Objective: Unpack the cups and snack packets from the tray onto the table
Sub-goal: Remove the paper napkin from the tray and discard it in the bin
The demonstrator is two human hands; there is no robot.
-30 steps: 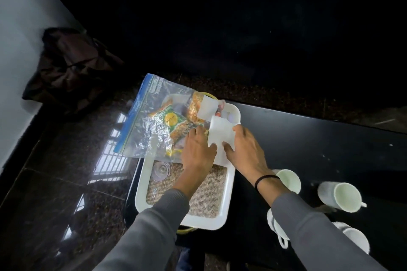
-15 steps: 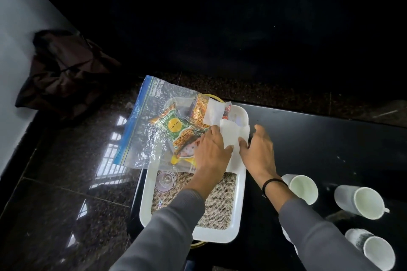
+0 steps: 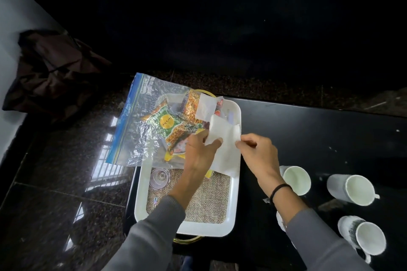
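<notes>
Your right hand had lifted off the tray rim; its fingers pinched the right edge of the white napkin, your left hand pinching the left.

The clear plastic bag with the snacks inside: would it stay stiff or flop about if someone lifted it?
Probably floppy: the clear plastic bag is thin, crinkled film that drapes over the tray rim. Likely light, though the snack packets bunched at one end could make it swing. Its glossy surface may slip when gripped.
</notes>
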